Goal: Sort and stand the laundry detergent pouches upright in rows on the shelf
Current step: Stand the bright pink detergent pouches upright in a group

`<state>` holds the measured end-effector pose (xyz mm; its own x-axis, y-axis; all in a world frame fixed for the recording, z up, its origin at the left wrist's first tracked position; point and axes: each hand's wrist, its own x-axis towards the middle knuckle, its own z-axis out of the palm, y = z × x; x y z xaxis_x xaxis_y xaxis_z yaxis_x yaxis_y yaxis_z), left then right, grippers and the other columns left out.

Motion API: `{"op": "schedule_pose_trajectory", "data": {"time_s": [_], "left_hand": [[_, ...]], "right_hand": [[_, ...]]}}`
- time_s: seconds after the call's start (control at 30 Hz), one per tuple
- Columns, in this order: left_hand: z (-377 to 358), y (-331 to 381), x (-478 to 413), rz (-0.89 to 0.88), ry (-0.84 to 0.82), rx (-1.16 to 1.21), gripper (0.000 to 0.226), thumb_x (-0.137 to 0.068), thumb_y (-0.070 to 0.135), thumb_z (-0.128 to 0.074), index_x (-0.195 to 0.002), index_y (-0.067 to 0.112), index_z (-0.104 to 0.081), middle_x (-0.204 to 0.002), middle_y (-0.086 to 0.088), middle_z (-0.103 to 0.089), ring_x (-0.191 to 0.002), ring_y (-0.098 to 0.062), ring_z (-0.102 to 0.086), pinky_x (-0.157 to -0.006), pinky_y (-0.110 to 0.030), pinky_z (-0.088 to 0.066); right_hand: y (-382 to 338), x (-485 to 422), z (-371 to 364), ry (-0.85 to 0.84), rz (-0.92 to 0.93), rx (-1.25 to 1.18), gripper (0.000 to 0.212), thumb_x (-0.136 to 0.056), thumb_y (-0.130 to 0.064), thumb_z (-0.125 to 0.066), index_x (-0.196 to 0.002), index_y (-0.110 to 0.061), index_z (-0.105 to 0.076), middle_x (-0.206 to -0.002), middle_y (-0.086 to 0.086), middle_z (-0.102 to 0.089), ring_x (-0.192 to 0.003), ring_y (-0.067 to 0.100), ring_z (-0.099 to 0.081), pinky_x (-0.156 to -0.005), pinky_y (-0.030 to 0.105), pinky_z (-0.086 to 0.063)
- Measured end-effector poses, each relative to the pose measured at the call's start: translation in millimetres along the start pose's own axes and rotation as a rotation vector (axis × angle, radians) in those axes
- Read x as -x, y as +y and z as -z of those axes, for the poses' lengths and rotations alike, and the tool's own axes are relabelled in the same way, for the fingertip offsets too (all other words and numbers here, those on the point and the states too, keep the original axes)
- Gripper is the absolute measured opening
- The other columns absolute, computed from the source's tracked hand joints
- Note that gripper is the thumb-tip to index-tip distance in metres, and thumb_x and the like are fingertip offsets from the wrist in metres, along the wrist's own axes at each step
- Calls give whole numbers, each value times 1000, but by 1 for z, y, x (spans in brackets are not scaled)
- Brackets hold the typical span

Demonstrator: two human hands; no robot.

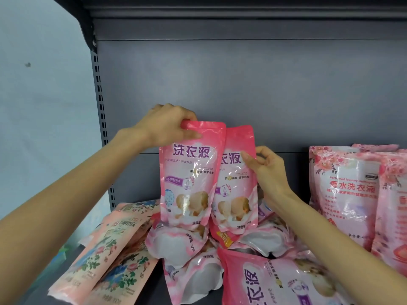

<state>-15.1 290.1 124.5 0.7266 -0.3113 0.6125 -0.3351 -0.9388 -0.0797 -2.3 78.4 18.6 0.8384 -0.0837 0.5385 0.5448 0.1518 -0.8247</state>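
Bases should land flat near the shelf's (220, 95) back edge, so my left hand (169, 125) pinches the left pouch (189, 177) by its top corner and my right hand (269, 170) pinches the right pouch's (236, 190) side, both upright above the heap (176, 245).

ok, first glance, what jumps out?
Two pink pouches held upright at centre: the left hand grips the left pouch by its top corner, the right hand pinches the right pouch at its edge. Beneath lies a heap of toppled pink pouches; rose-print pouches stand at far right.
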Motion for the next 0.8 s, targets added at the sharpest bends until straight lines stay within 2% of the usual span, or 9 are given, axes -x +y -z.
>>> {"op": "schedule_pose_trajectory", "data": {"time_s": [0.1,0.17,0.23,0.4,0.47,0.57,0.67,0.73,0.8], "left_hand": [[-7,11,-8,-55,-37,76,29,-89,45,-55,-109,26,-61,-91,5,-64,-88,-19,-55,-74,-28,-35],[-12,13,-14,-90,-73,187,28,-90,42,-54,-113,28,-61,-96,8,-64,-88,-16,-54,-82,-32,-44],[-15,13,-19,-96,-97,238,24,-90,39,-55,-111,29,-62,-94,13,-62,-85,-13,-52,-85,-31,-44],[-12,6,-25,-93,-211,345,8,-88,30,-61,-88,21,-62,-77,8,-59,-70,-8,-51,-73,-26,-41],[-12,4,-24,-85,-232,358,9,-85,27,-66,-80,24,-59,-73,5,-58,-65,-9,-50,-68,-27,-42],[-12,2,-22,-83,-219,415,21,-81,23,-70,-69,28,-54,-63,10,-54,-51,2,-46,-56,-15,-40],[-9,2,-20,-66,-222,463,14,-79,16,-72,-74,18,-60,-66,7,-59,-49,5,-49,-53,-9,-41],[-5,0,-18,-52,-258,519,10,-77,11,-73,-78,11,-63,-67,4,-63,-52,2,-54,-53,-11,-46],[-2,-2,-16,-21,-292,526,11,-74,11,-75,-75,13,-65,-63,5,-67,-53,-1,-60,-54,-15,-51]], "right_hand": [[2,1,1,-16,11,-33,9,-86,-11,-63,-80,-16,-59,-67,-5,-71,-62,8,-67,-59,23,-56],[3,1,2,-30,23,-56,9,-86,-10,-63,-80,-15,-59,-68,-5,-72,-63,9,-67,-60,25,-56],[5,0,2,-26,36,-78,9,-86,-9,-63,-80,-15,-59,-69,-4,-72,-64,11,-68,-63,28,-57],[10,-4,-4,-16,21,-128,9,-86,-8,-63,-80,-13,-59,-68,-3,-71,-62,11,-67,-61,26,-57],[11,-4,-4,-45,-1,-152,8,-85,-8,-63,-81,-13,-59,-70,-1,-72,-63,12,-67,-61,27,-57],[8,-4,0,-118,-22,-143,6,-84,-9,-64,-82,-13,-62,-74,1,-73,-66,15,-68,-62,28,-57],[2,-5,5,-199,-7,-61,6,-84,-10,-65,-81,-15,-63,-76,0,-73,-68,14,-69,-63,26,-55],[-2,-5,7,-233,13,-16,5,-84,-10,-65,-82,-14,-63,-75,-2,-73,-68,11,-69,-62,23,-54],[-5,-5,8,-256,25,2,3,-84,-10,-65,-83,-12,-63,-76,-1,-73,-70,12,-69,-63,23,-54]]}}
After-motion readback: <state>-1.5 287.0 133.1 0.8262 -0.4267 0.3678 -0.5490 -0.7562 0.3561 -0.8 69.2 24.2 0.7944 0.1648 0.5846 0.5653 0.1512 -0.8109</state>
